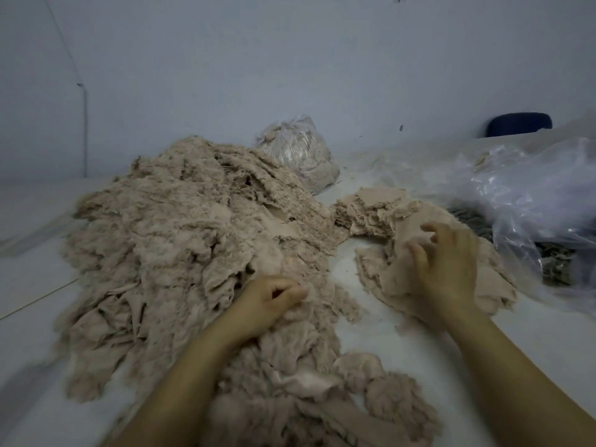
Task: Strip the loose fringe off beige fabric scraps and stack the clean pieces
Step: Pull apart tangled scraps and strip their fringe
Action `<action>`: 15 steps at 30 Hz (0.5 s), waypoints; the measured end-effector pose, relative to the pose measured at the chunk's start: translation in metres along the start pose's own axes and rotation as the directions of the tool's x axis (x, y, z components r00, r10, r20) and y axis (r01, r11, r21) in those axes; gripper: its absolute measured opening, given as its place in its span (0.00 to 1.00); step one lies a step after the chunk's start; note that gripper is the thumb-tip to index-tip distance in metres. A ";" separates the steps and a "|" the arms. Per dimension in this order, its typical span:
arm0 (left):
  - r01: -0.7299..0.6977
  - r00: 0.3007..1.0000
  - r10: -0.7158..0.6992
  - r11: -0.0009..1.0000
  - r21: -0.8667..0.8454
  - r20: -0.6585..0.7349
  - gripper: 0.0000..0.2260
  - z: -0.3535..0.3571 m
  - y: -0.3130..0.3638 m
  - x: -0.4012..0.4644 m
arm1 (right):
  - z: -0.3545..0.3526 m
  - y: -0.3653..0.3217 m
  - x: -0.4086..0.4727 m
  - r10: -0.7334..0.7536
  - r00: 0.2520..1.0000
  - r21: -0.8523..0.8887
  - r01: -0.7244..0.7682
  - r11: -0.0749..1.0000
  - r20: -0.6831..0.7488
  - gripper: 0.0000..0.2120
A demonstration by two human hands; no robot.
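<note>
A big heap of frayed beige fabric scraps (pixel 180 240) covers the left and middle of the white table. My left hand (pixel 267 301) lies on the heap's near right edge, fingers curled, pinching a bit of fringe or cloth. My right hand (pixel 446 262) rests with loosely spread fingers on a beige piece (pixel 396 279) at the right. Behind that piece sits a low stack of flatter beige pieces (pixel 374 208). Loose fluffy fringe (pixel 387 391) is piled near the front.
A clear plastic bag stuffed with beige fluff (pixel 300 150) stands at the back by the wall. A large crumpled clear plastic bag (pixel 532 195) lies at the right, over something dark. A dark chair back (pixel 519 124) shows far right. White table (pixel 364 317).
</note>
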State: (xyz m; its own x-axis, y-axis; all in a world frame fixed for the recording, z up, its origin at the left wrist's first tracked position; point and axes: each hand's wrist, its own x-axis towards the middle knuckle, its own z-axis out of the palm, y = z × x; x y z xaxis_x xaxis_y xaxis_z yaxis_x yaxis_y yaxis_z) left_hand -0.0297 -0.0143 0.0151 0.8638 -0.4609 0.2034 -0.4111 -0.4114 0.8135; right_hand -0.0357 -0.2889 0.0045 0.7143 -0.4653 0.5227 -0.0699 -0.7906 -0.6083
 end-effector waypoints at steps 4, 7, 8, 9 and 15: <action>-0.102 0.897 -0.097 0.904 0.415 0.431 0.18 -0.014 -0.007 -0.015 | 0.005 -0.047 -0.063 -0.338 0.753 0.434 0.077 0.898 0.565 0.05; -0.185 0.933 0.009 0.868 0.460 0.360 0.03 -0.015 -0.006 -0.018 | 0.012 -0.057 -0.095 -0.440 0.527 0.517 0.002 0.856 0.727 0.07; -0.143 0.962 0.026 0.896 0.420 0.272 0.09 -0.015 -0.005 -0.018 | 0.015 -0.057 -0.096 -0.457 0.557 0.545 0.010 0.838 0.694 0.05; -0.088 0.987 0.034 0.933 0.349 0.157 0.11 -0.014 -0.004 -0.017 | 0.018 -0.057 -0.095 -0.446 0.614 0.573 -0.013 0.820 0.652 0.07; 0.159 0.973 -0.149 0.986 0.043 -0.176 0.16 -0.011 0.009 -0.005 | 0.014 -0.056 -0.086 -0.236 0.663 0.644 -0.479 0.596 0.711 0.17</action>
State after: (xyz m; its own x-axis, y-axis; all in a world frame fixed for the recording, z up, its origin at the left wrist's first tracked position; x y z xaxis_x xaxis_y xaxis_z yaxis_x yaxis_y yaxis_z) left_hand -0.0349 -0.0070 0.0274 0.9532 -0.2486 0.1723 -0.2804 -0.5132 0.8112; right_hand -0.0835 -0.1989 -0.0141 0.9848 0.1611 0.0652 0.0646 0.0087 -0.9979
